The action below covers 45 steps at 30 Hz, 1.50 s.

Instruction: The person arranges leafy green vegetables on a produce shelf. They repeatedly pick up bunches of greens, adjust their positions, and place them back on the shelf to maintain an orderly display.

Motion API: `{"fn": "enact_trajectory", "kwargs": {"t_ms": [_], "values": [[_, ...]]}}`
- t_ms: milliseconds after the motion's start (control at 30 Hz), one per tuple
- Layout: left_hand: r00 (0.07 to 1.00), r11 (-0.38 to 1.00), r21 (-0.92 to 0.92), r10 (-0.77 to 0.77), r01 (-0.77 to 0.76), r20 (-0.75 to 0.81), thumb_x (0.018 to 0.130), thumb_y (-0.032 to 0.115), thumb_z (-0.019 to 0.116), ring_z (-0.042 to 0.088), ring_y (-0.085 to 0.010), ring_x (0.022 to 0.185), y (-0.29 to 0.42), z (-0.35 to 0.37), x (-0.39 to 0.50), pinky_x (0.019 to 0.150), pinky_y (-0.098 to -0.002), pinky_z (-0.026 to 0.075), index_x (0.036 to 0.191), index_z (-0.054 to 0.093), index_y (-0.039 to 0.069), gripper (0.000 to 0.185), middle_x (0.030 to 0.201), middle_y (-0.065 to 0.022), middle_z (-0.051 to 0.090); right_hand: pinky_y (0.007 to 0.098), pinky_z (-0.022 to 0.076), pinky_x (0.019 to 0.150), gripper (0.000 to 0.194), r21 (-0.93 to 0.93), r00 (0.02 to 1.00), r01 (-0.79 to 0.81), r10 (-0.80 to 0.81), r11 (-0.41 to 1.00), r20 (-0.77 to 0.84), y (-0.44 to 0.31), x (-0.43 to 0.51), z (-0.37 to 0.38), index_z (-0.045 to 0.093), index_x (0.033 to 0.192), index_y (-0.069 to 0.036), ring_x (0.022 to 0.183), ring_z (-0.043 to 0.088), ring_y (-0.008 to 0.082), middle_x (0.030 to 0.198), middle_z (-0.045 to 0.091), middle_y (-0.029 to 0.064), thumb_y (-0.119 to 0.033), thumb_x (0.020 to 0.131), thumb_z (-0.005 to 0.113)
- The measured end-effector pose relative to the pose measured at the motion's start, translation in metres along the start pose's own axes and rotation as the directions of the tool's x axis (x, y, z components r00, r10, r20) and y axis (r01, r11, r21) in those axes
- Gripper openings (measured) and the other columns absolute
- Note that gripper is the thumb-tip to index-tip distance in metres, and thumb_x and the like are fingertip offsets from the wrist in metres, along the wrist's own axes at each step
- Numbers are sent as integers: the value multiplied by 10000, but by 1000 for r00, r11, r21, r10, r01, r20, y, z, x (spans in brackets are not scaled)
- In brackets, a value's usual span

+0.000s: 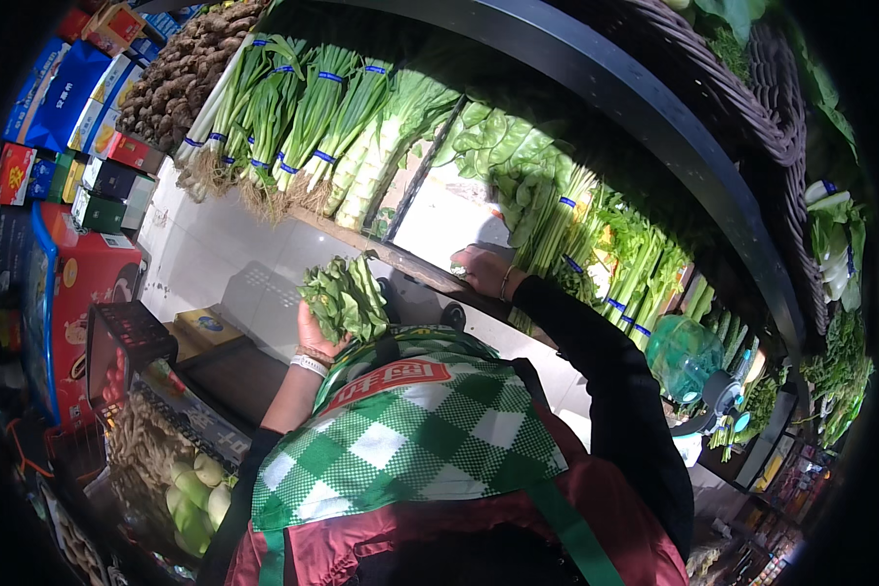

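My left hand (319, 326) is closed around a bunch of leafy greens (346, 297), held in front of the checked apron. My right hand (481, 268) reaches to the near edge of the vegetable shelf, over a bright white surface (436, 220). Its fingers are bent around something small and greenish, too unclear to name. Behind that hand lie flat green pods (509, 143), with a banded bunch of long green stalks (553, 227) to the right. Celery bunches (637, 264) with blue bands are farther right. Left of the white surface are celtuce stems (362, 172) and banded green onions (322, 110).
A dark curved rail (630, 95) crosses above the shelf, beside a woven basket (758, 124). At left stand brown tubers (183, 80), stacked boxes and a red case (88, 308). Crates with produce sit at lower left. A green transparent container (681, 351) is at right.
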<state>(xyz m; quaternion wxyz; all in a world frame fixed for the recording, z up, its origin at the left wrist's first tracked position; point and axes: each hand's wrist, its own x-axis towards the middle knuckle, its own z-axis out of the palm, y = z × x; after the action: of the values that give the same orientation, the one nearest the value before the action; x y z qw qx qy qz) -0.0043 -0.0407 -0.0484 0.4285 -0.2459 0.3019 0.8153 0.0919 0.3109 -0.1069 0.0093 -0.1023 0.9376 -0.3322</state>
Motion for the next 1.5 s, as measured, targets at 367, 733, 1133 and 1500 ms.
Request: {"fn": "enact_trajectory", "kwargs": {"t_ms": [367, 733, 1133, 1500], "values": [[1000, 1000, -8, 0, 0, 19, 808, 628, 470, 552, -300, 1124, -1, -3, 1, 953, -489, 447, 1284, 520, 121, 697, 1253, -96, 567, 396, 473, 778, 144, -132, 957, 86, -45, 987, 286, 3, 5, -7, 609, 842, -47, 836, 585, 326, 859, 596, 139, -92, 708, 581], [999, 999, 1, -33, 33, -19, 815, 621, 458, 576, -290, 1086, -3, -3, 3, 937, -479, 458, 1258, 541, 109, 681, 1220, -96, 589, 378, 448, 858, 271, -7, 993, -23, 23, 1000, 116, -10, 7, -23, 589, 915, -32, 1008, 525, 307, 998, 549, 139, -10, 646, 616], [1000, 1000, -1, -5, 5, 14, 810, 639, 464, 557, -281, 1118, -6, 15, -3, 951, -474, 447, 1262, 542, 127, 688, 1241, -83, 578, 364, 455, 840, 190, -52, 995, 73, -70, 996, 69, -10, 11, -17, 599, 920, -42, 956, 548, 302, 934, 563, 126, -61, 758, 502], [999, 1000, -18, -18, 17, -44, 815, 610, 467, 573, -282, 1092, -5, 11, -3, 928, -470, 466, 1248, 551, 119, 660, 1221, -87, 590, 361, 472, 768, 129, -232, 942, 245, -174, 941, 287, 4, 0, -4, 606, 797, -78, 867, 563, 275, 841, 561, 102, -152, 772, 503]]}}
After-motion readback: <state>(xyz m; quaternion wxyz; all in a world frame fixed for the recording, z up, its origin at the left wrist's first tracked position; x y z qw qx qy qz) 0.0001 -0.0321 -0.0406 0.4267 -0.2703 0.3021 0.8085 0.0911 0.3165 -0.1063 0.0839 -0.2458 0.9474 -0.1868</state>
